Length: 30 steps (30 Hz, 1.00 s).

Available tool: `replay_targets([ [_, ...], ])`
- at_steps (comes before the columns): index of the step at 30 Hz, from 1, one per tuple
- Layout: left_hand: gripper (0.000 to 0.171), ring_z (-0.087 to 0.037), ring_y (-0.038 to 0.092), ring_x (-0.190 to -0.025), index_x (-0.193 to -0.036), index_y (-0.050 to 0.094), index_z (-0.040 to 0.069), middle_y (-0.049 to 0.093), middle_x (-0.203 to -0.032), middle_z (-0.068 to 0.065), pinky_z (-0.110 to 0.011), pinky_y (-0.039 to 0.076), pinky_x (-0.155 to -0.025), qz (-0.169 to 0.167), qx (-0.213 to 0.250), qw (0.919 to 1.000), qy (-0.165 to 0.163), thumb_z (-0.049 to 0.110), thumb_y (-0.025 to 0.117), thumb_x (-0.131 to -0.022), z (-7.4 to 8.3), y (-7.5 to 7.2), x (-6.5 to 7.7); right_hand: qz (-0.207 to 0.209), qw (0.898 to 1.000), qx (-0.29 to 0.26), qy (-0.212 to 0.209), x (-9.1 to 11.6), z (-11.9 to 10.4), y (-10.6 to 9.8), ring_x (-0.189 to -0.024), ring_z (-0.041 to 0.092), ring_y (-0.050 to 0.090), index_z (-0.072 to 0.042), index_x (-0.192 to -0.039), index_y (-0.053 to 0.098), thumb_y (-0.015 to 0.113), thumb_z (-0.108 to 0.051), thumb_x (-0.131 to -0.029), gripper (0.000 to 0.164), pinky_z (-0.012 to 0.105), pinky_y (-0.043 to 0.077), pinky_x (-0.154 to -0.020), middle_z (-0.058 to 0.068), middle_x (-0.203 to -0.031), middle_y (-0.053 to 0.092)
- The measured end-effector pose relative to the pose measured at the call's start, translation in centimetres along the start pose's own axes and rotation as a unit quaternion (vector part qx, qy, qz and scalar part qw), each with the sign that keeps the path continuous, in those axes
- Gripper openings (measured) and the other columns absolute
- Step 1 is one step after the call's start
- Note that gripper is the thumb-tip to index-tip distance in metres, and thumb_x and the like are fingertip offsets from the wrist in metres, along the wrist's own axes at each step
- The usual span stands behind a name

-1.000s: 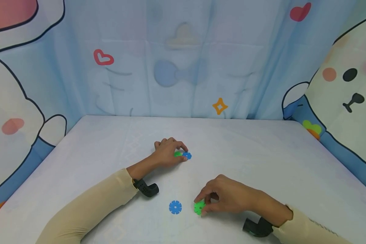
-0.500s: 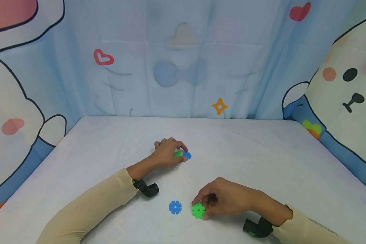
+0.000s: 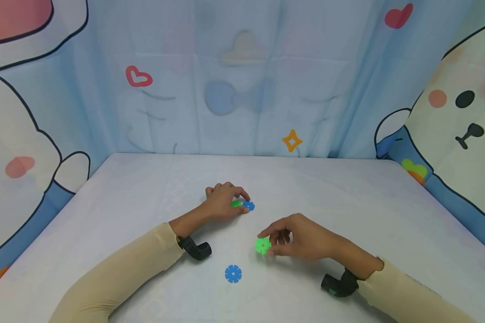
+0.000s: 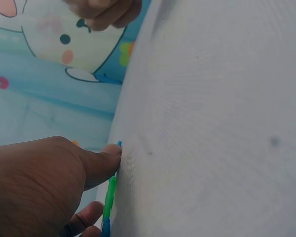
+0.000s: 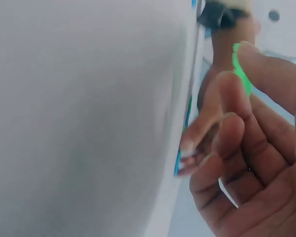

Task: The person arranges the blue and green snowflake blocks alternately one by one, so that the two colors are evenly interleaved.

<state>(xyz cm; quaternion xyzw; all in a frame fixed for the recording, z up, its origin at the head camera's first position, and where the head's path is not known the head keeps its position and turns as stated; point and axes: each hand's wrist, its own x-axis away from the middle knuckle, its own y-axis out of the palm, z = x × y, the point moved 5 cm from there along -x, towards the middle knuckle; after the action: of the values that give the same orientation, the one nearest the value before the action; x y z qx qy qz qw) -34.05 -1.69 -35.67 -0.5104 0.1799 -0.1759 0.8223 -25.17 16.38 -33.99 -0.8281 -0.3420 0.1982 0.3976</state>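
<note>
My left hand [image 3: 223, 202] lies low over the middle of the table, thumb and index finger pinching a blue notched interlocking disc [image 3: 249, 206]. Beside that disc is a green notched disc [image 3: 236, 203], partly covered by the hand. In the left wrist view, the green disc [image 4: 109, 197] stands in line with blue pieces at both ends. Nearer the front, my right hand [image 3: 301, 237] pinches another green notched disc [image 3: 262, 245] at its edge between thumb and index finger, raised off the table. The right wrist view shows this green disc [image 5: 241, 74] nearly edge-on.
A separate blue notched disc [image 3: 233, 273] lies flat on the white-covered table [image 3: 178, 179] near the front. Dark wrist devices [image 3: 196, 249] sit on both wrists. A light-blue printed curtain [image 3: 242, 89] hangs behind the table.
My right hand has lifted the green disc from beside the loose blue disc and carried it farther back over the table. The left hand stays in place.
</note>
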Motion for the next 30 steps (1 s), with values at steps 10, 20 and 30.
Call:
replay_targets([
  [10, 0.028, -0.027, 0.049, -0.111, -0.117, 0.068, 0.03, 0.058, -0.116, -0.004, -0.051, 0.027, -0.092, -0.005, 0.003, 0.9999, -0.014, 0.04, 0.069, -0.091, -0.4, 0.0, -0.2, 0.089, 0.993, 0.055, 0.049, -4.6, 4.6, -4.4, -0.073, 0.009, 0.058, -0.012, -0.113, 0.074, 0.077, -0.029, -0.086, 0.032, 0.023, 0.05, -0.066, -0.008, -0.083, 0.067],
  [20, 0.028, -0.028, 0.05, -0.112, -0.117, 0.068, 0.031, 0.058, -0.117, -0.004, -0.052, 0.028, -0.093, -0.008, 0.003, 0.9999, -0.01, 0.04, 0.068, -0.091, -0.2, 0.1, -0.4, 0.094, 0.988, 0.057, 0.104, -5.9, 7.8, -4.4, -0.11, 0.023, 0.061, -0.016, -0.114, 0.074, 0.076, -0.027, -0.086, 0.03, 0.046, 0.047, -0.096, 0.001, -0.111, 0.071],
  [30, 0.028, -0.028, 0.048, -0.115, -0.118, 0.068, 0.029, 0.058, -0.118, -0.005, -0.051, 0.03, -0.094, -0.011, 0.012, 0.9998, -0.01, 0.039, 0.068, -0.091, -0.4, 0.3, -0.4, 0.099, 0.985, 0.077, 0.116, -6.3, 7.7, -3.5, -0.114, 0.026, 0.055, -0.015, -0.113, 0.076, 0.079, -0.025, -0.083, 0.032, 0.052, 0.042, -0.097, 0.005, -0.114, 0.067],
])
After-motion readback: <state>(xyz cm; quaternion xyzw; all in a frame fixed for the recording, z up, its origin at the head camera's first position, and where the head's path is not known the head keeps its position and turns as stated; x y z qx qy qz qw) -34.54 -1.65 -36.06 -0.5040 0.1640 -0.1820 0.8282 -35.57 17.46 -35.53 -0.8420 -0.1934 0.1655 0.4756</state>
